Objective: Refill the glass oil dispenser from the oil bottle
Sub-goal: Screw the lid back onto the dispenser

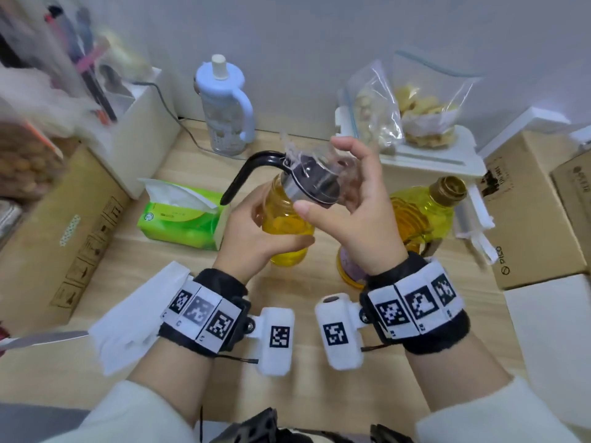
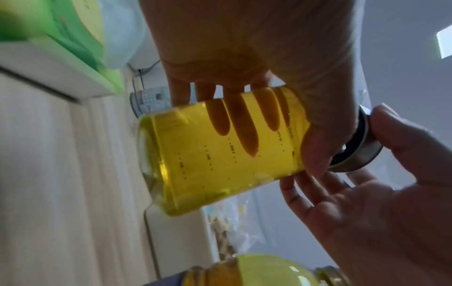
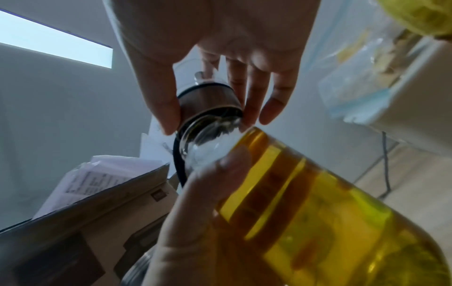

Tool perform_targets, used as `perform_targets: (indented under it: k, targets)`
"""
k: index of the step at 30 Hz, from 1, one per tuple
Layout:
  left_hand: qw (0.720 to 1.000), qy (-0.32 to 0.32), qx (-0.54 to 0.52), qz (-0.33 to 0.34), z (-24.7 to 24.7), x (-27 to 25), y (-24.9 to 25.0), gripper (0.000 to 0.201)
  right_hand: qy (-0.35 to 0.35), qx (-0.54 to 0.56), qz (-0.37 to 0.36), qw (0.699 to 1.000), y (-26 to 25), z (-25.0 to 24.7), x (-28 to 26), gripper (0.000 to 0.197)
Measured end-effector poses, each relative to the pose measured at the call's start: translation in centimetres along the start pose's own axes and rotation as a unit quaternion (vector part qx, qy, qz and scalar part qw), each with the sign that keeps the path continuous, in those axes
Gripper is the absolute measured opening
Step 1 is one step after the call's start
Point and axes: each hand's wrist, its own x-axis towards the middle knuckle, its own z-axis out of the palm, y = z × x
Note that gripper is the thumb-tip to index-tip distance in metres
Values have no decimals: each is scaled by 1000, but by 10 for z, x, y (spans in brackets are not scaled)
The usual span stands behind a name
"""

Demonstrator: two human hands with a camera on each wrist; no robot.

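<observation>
My left hand (image 1: pixel 286 223) grips the glass oil dispenser (image 1: pixel 289 254) round its body and holds it tilted above the wooden table (image 1: pixel 319 388). Yellow oil fills the dispenser (image 2: pixel 220 158) almost to the neck. A metal lid (image 1: pixel 308 179) with a black curved handle (image 1: pixel 246 174) and a clear spout sits on the neck. My right hand (image 1: pixel 323 185) pinches that lid (image 3: pixel 208 100) between thumb and fingers. The oil bottle (image 1: pixel 428 215) lies tilted on the table behind my right wrist, gold cap (image 1: pixel 447 190) on.
A green tissue pack (image 1: pixel 179 215) lies left of the dispenser. A pale blue jug (image 1: pixel 224 103) stands at the back. Cardboard boxes sit left (image 1: pixel 64 244) and right (image 1: pixel 527 203). A white tray (image 1: pixel 447 161) holds plastic bags. White paper (image 1: pixel 134 314) and a knife blade (image 1: pixel 41 338) lie near left.
</observation>
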Motion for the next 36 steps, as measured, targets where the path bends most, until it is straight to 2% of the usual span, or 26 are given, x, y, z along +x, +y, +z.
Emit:
perform_targets:
  k: [9, 11, 15, 19, 24, 28, 31, 34, 36]
  targets:
    - [998, -6, -40, 37, 22, -2, 22, 58, -2, -100, -86, 991, -24, -9, -5, 72]
    - [998, -5, -46, 40, 25, -3, 24, 60, 0, -98, -75, 992, -23, -10, -6, 77]
    - [997, 5, -64, 50, 30, -5, 25, 57, -45, -62, -17, 997, -22, -10, -10, 102]
    - [996, 8, -77, 44, 35, -7, 25, 54, -20, -64, 3, 998, -22, -13, -13, 114]
    - [996, -42, -73, -5, 32, -9, 18, 66, 10, -64, -11, 998, -29, -18, -9, 117]
    - [983, -76, -144, -81, 30, -16, 1, 71, 16, -66, -34, 997, -36, -20, -6, 118]
    - [973, -75, -181, -121, 26, -15, 1, 72, -20, -67, -25, 997, -41, -19, -7, 116]
    - [976, -59, -174, -120, 23, -15, 2, 79, -72, -7, -1, 997, -49, -25, -7, 114]
    - [977, -53, -165, -123, 22, -15, 3, 78, -89, 6, -18, 996, -56, -29, -5, 104]
